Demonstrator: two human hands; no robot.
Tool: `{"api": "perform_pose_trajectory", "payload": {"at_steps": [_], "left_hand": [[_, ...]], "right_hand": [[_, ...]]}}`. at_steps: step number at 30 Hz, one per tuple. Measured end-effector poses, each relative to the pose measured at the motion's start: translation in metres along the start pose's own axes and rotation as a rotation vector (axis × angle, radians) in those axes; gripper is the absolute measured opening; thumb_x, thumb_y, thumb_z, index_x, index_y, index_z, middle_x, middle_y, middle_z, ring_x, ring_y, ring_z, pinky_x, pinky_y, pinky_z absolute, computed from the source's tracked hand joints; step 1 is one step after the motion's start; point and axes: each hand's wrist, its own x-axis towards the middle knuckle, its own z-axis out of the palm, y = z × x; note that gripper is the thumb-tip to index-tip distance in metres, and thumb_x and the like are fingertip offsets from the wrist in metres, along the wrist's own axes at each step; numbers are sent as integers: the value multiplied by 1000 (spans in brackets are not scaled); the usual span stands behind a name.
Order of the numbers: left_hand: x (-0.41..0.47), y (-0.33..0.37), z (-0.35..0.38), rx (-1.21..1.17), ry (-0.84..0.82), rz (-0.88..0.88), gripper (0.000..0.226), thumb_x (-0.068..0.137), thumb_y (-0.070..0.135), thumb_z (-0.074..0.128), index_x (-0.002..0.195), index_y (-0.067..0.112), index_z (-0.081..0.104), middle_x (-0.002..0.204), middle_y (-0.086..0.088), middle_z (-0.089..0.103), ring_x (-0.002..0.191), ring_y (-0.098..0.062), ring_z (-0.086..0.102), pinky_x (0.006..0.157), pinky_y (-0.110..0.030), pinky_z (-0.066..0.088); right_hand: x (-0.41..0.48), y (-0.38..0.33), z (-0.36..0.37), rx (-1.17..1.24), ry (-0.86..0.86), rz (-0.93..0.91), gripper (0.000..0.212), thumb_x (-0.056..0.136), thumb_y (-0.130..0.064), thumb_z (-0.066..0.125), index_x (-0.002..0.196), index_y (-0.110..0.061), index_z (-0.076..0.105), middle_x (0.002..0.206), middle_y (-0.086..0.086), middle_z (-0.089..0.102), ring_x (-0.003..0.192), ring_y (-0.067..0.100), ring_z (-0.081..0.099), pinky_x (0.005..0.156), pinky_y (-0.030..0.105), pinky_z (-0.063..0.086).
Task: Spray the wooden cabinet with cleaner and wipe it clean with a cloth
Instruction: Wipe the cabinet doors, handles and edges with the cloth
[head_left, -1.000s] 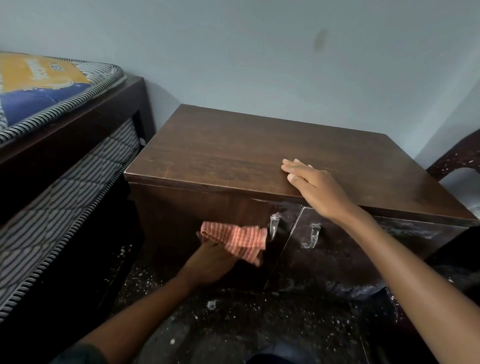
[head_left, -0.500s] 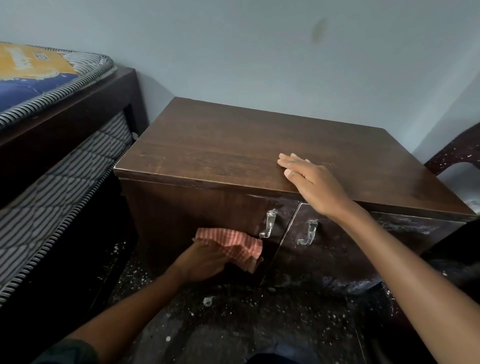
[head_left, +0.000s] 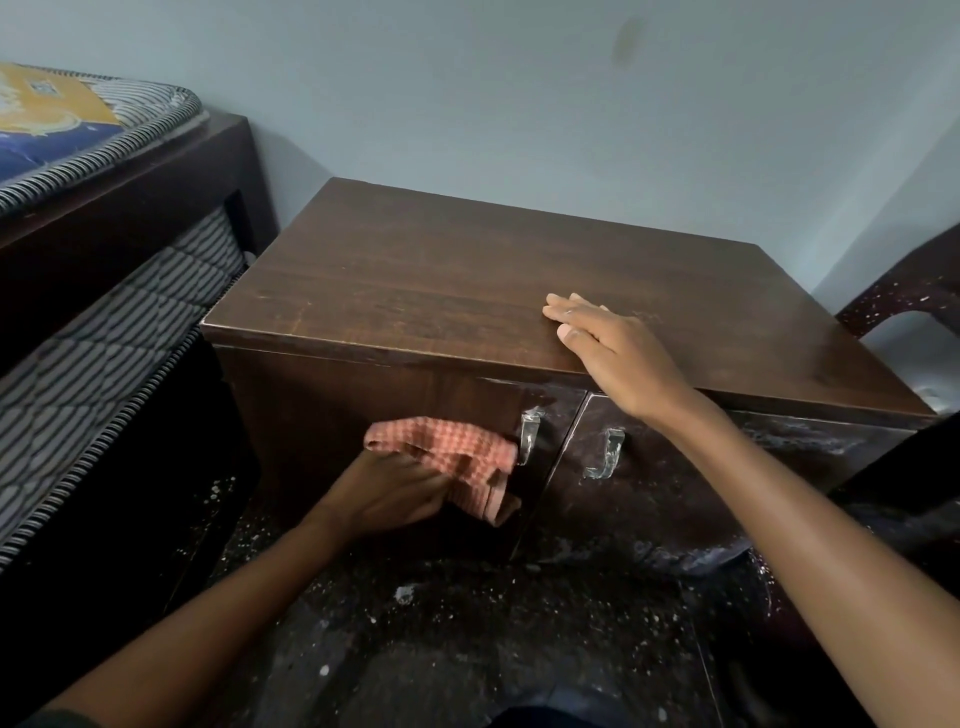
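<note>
One dark brown wooden cabinet (head_left: 467, 291) is standing against a pale blue wall (head_left: 519, 104), with two front doors and two clear curved handles: a left handle (head_left: 529, 435) and a right handle (head_left: 605, 453). White dusty smears are showing on both doors, heaviest on the right door (head_left: 675, 493).

One crumpled red-and-white checked cloth (head_left: 457, 457) is being pressed against the left door (head_left: 374, 415), its right edge just beside the left handle. The left hand (head_left: 395, 493) is clenching the cloth from below, fingers wrapped into its folds.

The right hand (head_left: 608, 348) is lying flat and released on the cabinet's top near the front edge, fingers together and pointing left, gripping nothing.

One dark wooden bed frame (head_left: 130, 208) is sitting to the cabinet's left, carrying two striped mattresses: an upper mattress (head_left: 93, 135) and a lower mattress (head_left: 104, 353). The dark floor (head_left: 467, 623) is speckled white. One dark speckled chair (head_left: 904, 291) is partly showing at the right edge.
</note>
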Motion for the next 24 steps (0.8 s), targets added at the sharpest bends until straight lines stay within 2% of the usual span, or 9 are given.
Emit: {"api": "perform_pose_trajectory", "payload": {"at_steps": [4, 7, 9, 11, 14, 16, 19, 22, 24], "left_hand": [[20, -1, -19, 50, 168, -66, 22, 79, 36, 51, 67, 24, 65, 55, 9, 58, 45, -12, 53, 59, -31, 22], [20, 8, -15, 64, 113, -55, 27, 79, 37, 48, 72, 25, 71, 55, 11, 58, 44, -10, 51, 54, -26, 29], [16, 17, -6, 50, 34, -64, 29, 78, 37, 45, 67, 26, 70, 51, 10, 56, 42, -10, 50, 49, -22, 32], [8, 25, 6, 30, -29, -47, 29, 77, 38, 44, 65, 27, 69, 49, 11, 55, 42, -8, 51, 47, -20, 33], [-2, 24, 17, 5, 1, 45, 9, 75, 29, 57, 81, 28, 63, 55, 12, 58, 50, -9, 53, 50, -25, 33], [-4, 21, 15, 59, 94, 63, 21, 74, 21, 49, 95, 25, 50, 70, 10, 60, 68, -16, 46, 61, -32, 29], [-2, 33, 3, -45, 157, -129, 27, 81, 16, 46, 107, 19, 50, 94, -1, 56, 80, -21, 42, 66, -34, 31], [0, 71, -16, -567, 222, -527, 24, 85, 15, 48, 108, 19, 54, 106, 1, 62, 96, -18, 53, 81, -29, 43], [11, 95, -35, -944, 281, -734, 27, 83, 11, 52, 107, 22, 55, 109, 11, 59, 104, -9, 57, 89, -21, 43]], "right_hand": [[0, -1, -1, -28, -20, -9, 37, 99, -18, 35, 134, -17, 48, 147, -7, 38, 140, 8, 24, 116, 27, 12], [-1, -1, -2, -52, -32, -22, 38, 100, -21, 34, 135, -16, 47, 148, -5, 36, 141, 9, 23, 116, 26, 11], [-2, -2, -2, -2, 10, -16, 36, 100, -23, 37, 130, -14, 53, 145, -3, 41, 139, 10, 27, 116, 28, 16], [-4, -4, -1, 48, 89, -16, 32, 98, -23, 43, 122, -14, 60, 139, 0, 49, 135, 10, 35, 112, 24, 23], [-5, -3, -1, 52, 157, -19, 30, 93, -21, 51, 120, -13, 62, 131, -1, 57, 128, 7, 45, 100, 12, 26], [-8, -4, -1, 66, 194, -48, 29, 92, -15, 54, 118, -11, 63, 127, 1, 60, 121, 7, 50, 104, 17, 31], [-31, -7, 8, 37, 417, -215, 26, 88, -6, 53, 110, -2, 66, 119, 9, 64, 113, 13, 57, 106, 34, 40], [-79, -6, 40, 56, 603, -317, 21, 84, 1, 50, 94, 4, 69, 102, 14, 67, 99, 23, 62, 90, 32, 49], [-110, -4, 66, 195, 576, -270, 19, 84, -1, 49, 86, 3, 68, 93, 10, 65, 93, 21, 61, 81, 34, 50]]}}
